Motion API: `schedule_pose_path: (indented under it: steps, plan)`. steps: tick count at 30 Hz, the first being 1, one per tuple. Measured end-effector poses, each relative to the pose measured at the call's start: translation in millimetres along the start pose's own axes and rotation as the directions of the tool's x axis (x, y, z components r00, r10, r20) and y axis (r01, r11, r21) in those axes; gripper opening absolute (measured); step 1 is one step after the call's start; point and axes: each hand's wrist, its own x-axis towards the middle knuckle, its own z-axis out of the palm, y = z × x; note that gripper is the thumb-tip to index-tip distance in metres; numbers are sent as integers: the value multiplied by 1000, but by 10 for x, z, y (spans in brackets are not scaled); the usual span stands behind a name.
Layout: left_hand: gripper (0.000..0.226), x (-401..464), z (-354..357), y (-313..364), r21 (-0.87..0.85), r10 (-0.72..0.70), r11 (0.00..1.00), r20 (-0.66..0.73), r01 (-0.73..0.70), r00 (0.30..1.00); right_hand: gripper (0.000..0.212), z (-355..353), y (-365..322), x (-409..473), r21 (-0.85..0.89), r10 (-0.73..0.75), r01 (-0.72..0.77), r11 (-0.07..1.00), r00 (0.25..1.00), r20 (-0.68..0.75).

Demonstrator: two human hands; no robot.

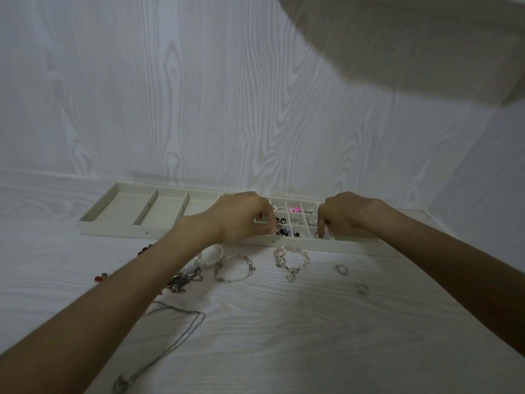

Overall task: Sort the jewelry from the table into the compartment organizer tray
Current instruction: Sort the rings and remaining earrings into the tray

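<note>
A cream organizer tray (113, 227) lies along the wall, with long compartments at its left and small square ones at its right holding earrings and beads. My left hand (241, 216) hovers over the small squares and pinches a tiny greenish piece (264, 218). My right hand (343, 214) pinches a thin silver earring (328, 230) in the front right square. On the table lie a pearl bracelet (211, 255), a silver charm bracelet (234, 267), a pink bead bracelet (291, 260) and two silver rings (341, 269).
A long grey chain necklace (170, 334) trails toward the front left. A dark tangle of chains (184, 280) and red and green beads (145, 249) sit beside my left forearm. A white panel wall rises right behind the tray. A pale shape hangs overhead at top right.
</note>
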Motion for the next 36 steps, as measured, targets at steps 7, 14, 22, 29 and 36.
schedule_pose_path:
  steps: [7, 14, 22, 29, 36]
  plan:
    - [20, 212, -108, 10, 13, -7, 1000, 12, 7, 1000, 34, -62, 104, -187, 140, -6, 20, 990, 995, -98]
    - [8, 953, 122, 226, 108, 145, 982, 97, -156, 985, 26, 166, 339, -682, 260, 65, -23, 965, 986, -155]
    - [11, 1266, 526, 324, 200, 234, 941, 194, -272, 953, 25, 530, 427, -903, 252, 67, -43, 967, 994, -87]
    - [12, 1307, 579, 325, 211, 174, 947, 294, -241, 940, 25, 600, 444, -898, 312, 75, -26, 950, 986, -146]
    - [18, 1413, 513, 367, 187, 111, 961, 419, -205, 901, 24, 591, 439, -896, 328, 66, -11, 945, 986, -156]
